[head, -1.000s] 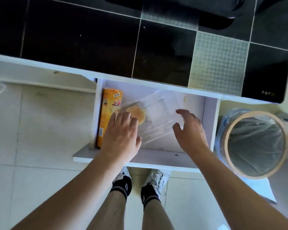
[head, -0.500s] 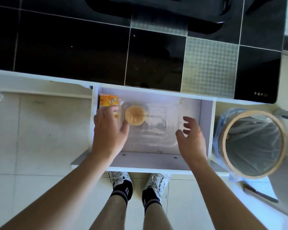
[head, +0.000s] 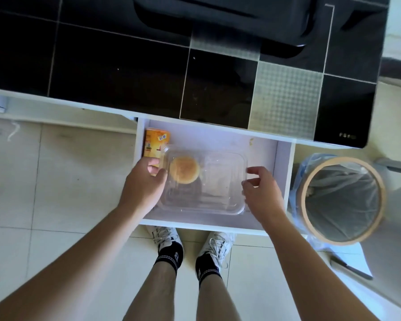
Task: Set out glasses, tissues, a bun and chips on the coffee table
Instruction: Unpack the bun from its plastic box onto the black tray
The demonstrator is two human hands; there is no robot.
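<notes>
So there's a white pull-out drawer (head: 281,172) open under a coffee table (head: 116,66) with a glossy black tiled top, plus 1 frosted checkered tile (head: 285,98) near the right end. Inside the drawer sits a clear plastic clamshell box (head: 204,184) with the bun (head: 184,169) in its left half, and an orange chips box (head: 154,141) stands wedged in the far-left corner, just beside the clamshell.

The left hand (head: 144,184) is curled around the left edge of the clamshell, thumb by the bun, fingers tucked between the plastic and the chips box, so it's grasping the box. The right hand (head: 262,193) is at the right edge, fingers bent in a loose claw right at the rim; can't tell if it's actually gripping or just touching.

Right of the drawer there's a round wastebasket (head: 343,200) with a wooden rim and a plastic liner, standing close to the drawer's side. A dark bag or case (head: 229,17) lies on the far part of the tabletop. Floor (head: 33,193) is pale cream tile, and 2 white sneakers (head: 167,237) with black socks stand right under the drawer front.
</notes>
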